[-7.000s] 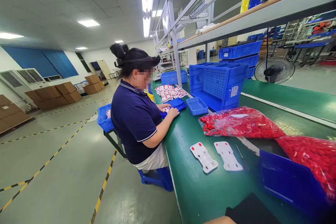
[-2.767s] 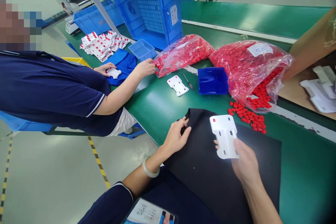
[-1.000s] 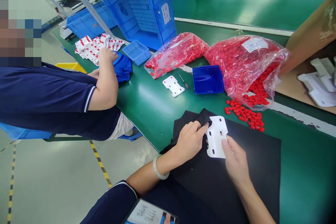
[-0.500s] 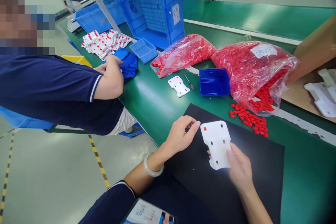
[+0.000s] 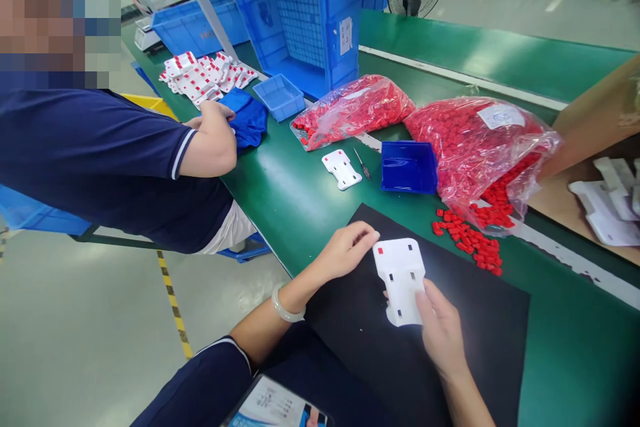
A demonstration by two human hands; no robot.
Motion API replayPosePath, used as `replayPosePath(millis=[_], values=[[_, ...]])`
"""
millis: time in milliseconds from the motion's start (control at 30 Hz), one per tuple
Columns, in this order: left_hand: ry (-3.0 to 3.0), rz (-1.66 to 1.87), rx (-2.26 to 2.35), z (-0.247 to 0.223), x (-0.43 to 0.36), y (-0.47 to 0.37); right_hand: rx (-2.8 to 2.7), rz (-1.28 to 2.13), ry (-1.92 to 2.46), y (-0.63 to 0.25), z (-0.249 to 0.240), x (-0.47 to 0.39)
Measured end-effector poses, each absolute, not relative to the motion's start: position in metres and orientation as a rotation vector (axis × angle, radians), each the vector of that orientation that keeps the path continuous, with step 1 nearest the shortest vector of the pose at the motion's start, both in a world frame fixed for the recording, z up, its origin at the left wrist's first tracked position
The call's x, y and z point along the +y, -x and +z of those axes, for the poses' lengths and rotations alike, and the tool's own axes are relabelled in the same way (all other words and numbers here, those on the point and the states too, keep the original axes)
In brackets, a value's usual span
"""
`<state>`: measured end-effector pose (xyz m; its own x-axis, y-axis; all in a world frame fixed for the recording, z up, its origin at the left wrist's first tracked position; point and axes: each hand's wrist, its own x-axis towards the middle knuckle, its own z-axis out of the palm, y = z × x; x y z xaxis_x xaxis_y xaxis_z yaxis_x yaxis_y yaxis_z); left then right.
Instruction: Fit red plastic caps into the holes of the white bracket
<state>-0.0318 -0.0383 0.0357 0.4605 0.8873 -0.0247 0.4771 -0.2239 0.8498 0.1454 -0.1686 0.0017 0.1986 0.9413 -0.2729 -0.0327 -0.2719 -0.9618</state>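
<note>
My right hand (image 5: 445,330) grips a white plastic plate (image 5: 403,283) by its lower right edge, thumb on top and fingers underneath. The plate is held over a black mat (image 5: 480,320). It has several small rectangular slots, and a red piece (image 5: 381,251) sits in the one at its upper left corner. My left hand (image 5: 347,250) is closed, thumb and fingertips together at that same corner; whatever may be between them is hidden. Loose red pieces (image 5: 467,240) lie beyond the mat, spilling from a clear bag of red pieces (image 5: 480,147).
A dark blue bin (image 5: 409,167), a screwdriver (image 5: 363,163) and another white plate (image 5: 341,169) lie ahead. A second bag (image 5: 355,110) and a large blue crate (image 5: 343,27) stand farther back. A co-worker (image 5: 125,167) sits at left; a carton (image 5: 590,120) with white parts is at right.
The view has shifted slightly. The plate in my right hand has come a little closer to my left fingertips, which keep their pinched shape.
</note>
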Motion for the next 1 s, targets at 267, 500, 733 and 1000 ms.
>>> replayPosePath(millis=[267, 500, 733, 1000], values=[[-2.053, 0.583, 1.333, 0.008, -0.001, 0.035, -0.991, 1.241, 1.634, -0.15, -0.005, -0.156], [-2.263, 0.503, 0.987, 0.017, -0.048, 0.023, -0.92, 1.261, 1.662, -0.149, -0.011, -0.152], [-2.396, 0.385, 0.955, 0.007, -0.063, 0.035, -0.827, 1.258, 1.594, -0.146, -0.014, -0.154], [-1.991, 0.918, 1.511, 0.027, -0.054, 0.077, -0.8, 1.074, 1.512, -0.161, -0.012, -0.158]])
